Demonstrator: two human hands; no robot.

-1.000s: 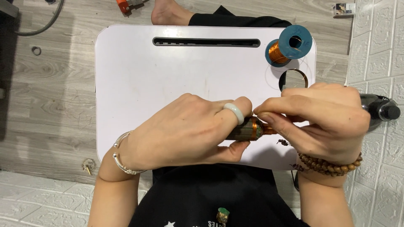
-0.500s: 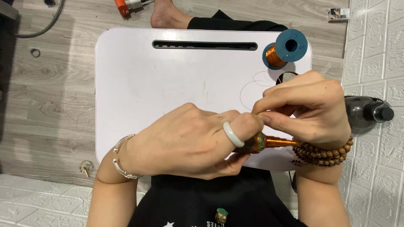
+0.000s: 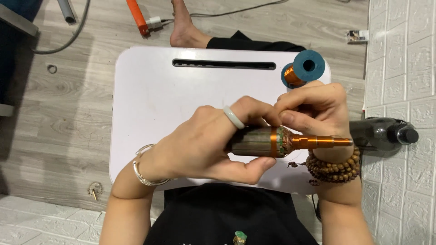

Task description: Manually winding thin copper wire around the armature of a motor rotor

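Observation:
My left hand [image 3: 204,140], with a pale ring and a silver bracelet, grips a motor armature [image 3: 263,142] around its dark ribbed core. The armature lies sideways over the near right part of the white lap table [image 3: 150,100], its copper-coloured shaft [image 3: 322,142] pointing right. My right hand [image 3: 313,109], a wooden bead bracelet on its wrist, pinches with its fingertips at the top of the armature near the orange band and the copper windings. A blue spool of copper wire [image 3: 303,68] stands on the table's far right corner, just beyond my right hand.
A dark bottle [image 3: 386,134] lies on the floor right of the table, by a white brick-pattern wall. The table has a long slot [image 3: 223,64] along its far edge. A bare foot [image 3: 184,25], an orange tool [image 3: 136,16], cables and small metal parts [image 3: 94,189] lie on the wooden floor.
The armature has been lifted and turned so its core and shaft now show clearly. My right hand has shifted up to pinch at its top.

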